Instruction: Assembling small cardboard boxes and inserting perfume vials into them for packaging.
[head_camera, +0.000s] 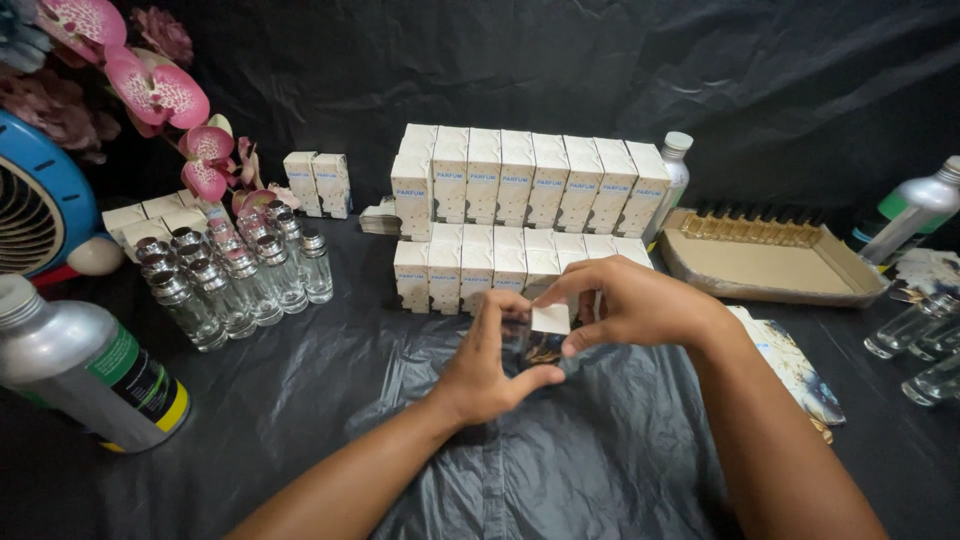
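Left hand (490, 365): sitting at the centre of the view, curling around a small dark glass bottle (535, 347), thumb and fingers closed on it.
Right hand (635, 305): reaching in from four o'clock, pinching a small white box flap (551, 319) just above the bottle; fingers closed on the card.
Bottle and box: meeting between the two hands, touching; whether the bottle is sliding fully in cannot be told.
Finished stock: two rows of closed white cartons (525, 215) are standing at twelve o'clock, suggesting much boxing is already done.
Still waiting: a cluster of clear, silver-capped bottles (235, 275) is standing at ten o'clock, unboxed; more clear bottles (925, 345) are lying at three o'clock.
Tray: a shallow cardboard tray (770, 265) at two o'clock is holding a line of small amber vials along its far wall.
Other things: a silver metal canister (85, 365) is lying at nine o'clock; pink artificial orchids (160, 95) are leaning in at eleven o'clock.
Surface: black plastic sheeting (300, 400) is covering the table.
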